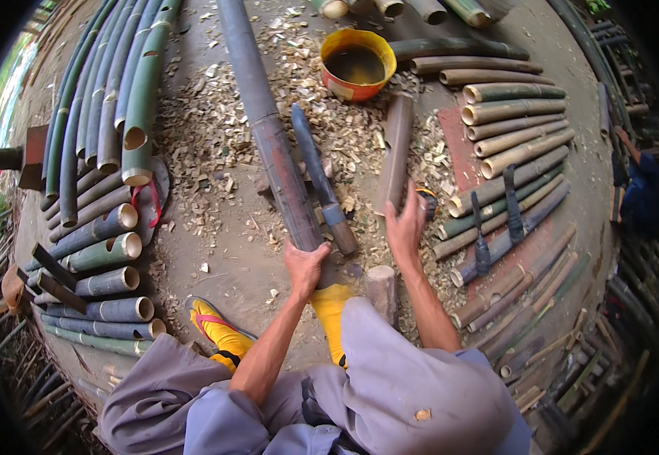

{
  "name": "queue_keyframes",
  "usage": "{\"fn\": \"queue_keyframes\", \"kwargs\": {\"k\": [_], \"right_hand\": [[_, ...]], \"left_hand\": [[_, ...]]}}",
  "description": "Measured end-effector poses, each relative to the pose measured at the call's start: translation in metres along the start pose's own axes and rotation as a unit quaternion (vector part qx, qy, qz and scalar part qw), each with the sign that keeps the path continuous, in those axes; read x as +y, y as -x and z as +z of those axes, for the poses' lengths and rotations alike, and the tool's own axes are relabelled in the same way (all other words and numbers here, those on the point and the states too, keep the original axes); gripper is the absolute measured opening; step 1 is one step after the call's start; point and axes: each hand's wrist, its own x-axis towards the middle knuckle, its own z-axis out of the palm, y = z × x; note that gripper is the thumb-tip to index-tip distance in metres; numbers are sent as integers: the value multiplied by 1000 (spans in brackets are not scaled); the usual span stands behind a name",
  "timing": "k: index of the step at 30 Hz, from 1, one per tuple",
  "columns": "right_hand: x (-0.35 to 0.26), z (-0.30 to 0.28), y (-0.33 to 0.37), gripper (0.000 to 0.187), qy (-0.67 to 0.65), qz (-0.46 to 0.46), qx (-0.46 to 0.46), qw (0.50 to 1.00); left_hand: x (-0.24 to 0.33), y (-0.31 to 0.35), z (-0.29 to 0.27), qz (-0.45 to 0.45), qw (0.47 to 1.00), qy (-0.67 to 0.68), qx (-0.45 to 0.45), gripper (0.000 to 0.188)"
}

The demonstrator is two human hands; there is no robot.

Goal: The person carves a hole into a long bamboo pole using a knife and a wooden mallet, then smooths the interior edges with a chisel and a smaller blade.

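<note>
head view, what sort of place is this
Probably a bamboo-working yard or workshop: cut bamboo lengths lie in rows, pale chips are strewn over the earthen ground, and the person's left hand holds the near end of a long dark bamboo pole.

A dark, red-streaked bamboo pole (274,144) slants toward eleven o'clock; at its three o'clock, a shorter brown piece (397,152) points to twelve.

The dirt floor (227,274) bears scattered pale chips (208,125), cut bamboo lengths (106,309) and a yellow-rimmed bucket (353,91).
</note>
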Motion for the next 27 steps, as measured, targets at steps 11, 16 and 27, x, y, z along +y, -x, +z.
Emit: {"fn": "queue_keyframes", "kwargs": {"k": [11,16,27], "right_hand": [[-26,18,86,65,-44,-45,-168,984],[-30,41,78,68,-45,-30,-173,983],[-25,48,52,60,-30,-21,-214,976]], "left_hand": [[-9,-1,2,17,999,-47,1,55],[-3,0,1,-1,998,-69,11,64],[-2,-2,1,-16,1000,0,-3,63]]}}
